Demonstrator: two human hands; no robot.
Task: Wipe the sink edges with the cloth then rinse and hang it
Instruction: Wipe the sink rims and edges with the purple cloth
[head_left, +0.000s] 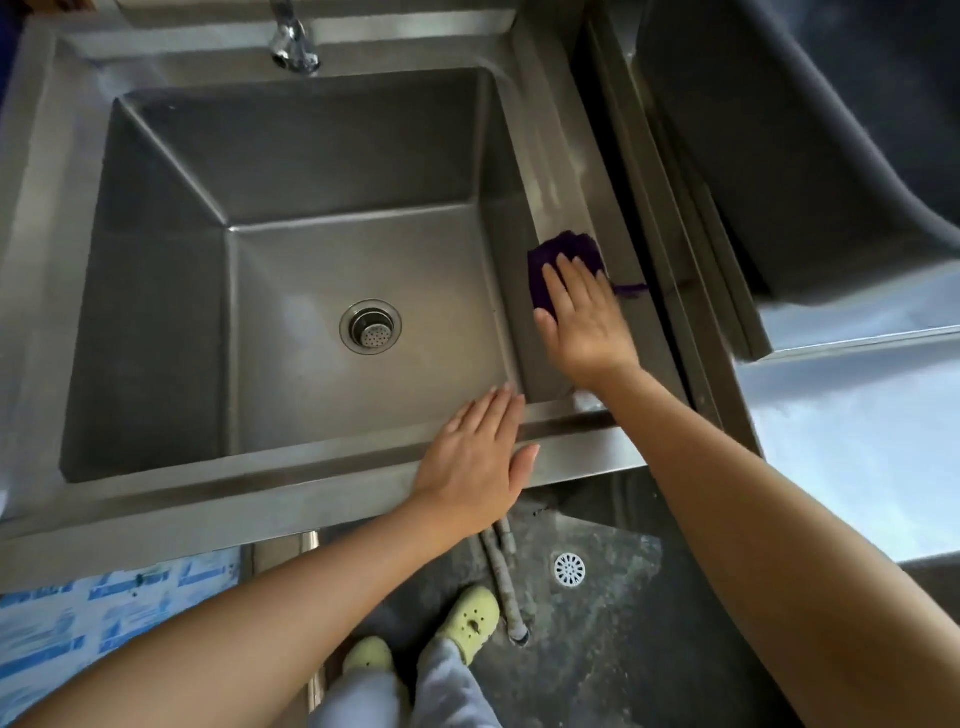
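Observation:
A deep steel sink (156, 499) fills the view, with a strainer drain (371, 326) in its floor. A purple cloth (569, 248) lies on the sink's right edge. My right hand (584, 317) presses flat on the cloth with straight fingers, and part of the cloth sticks out past the fingertips and to the right. My left hand (478, 457) rests flat on the front edge near the front right corner, fingers straight, holding nothing.
A faucet (291, 39) stands at the back rim. A second steel basin (810, 156) adjoins on the right, with a steel counter (857, 441) in front of it. Below are a dark floor, a white floor drain (570, 569), hoses (501, 577) and my green shoes (467, 621).

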